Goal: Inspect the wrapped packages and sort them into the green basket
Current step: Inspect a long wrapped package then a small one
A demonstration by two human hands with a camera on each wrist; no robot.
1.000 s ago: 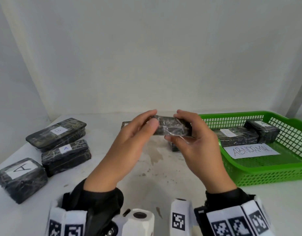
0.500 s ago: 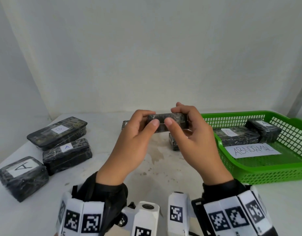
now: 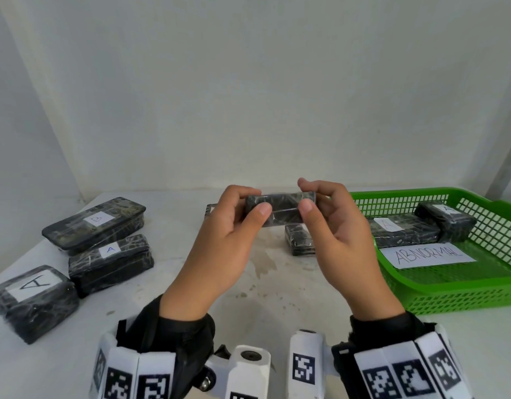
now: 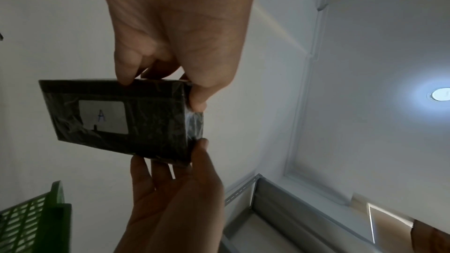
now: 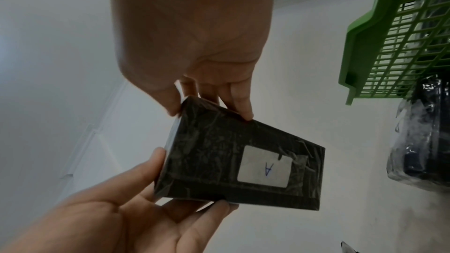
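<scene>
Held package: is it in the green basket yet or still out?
Out. Both hands, left hand and right hand, pinch the package above the table, left of the green basket.

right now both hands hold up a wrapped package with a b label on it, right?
Not quite: the label on the wrapped package reads A, not B, as both wrist views show. The rest holds: the left hand and the right hand hold it up together.

The stained white table [image 3: 266, 283] carries five wrapped packages [image 3: 110, 262], perhaps, and a green basket [image 3: 464, 292].
</scene>
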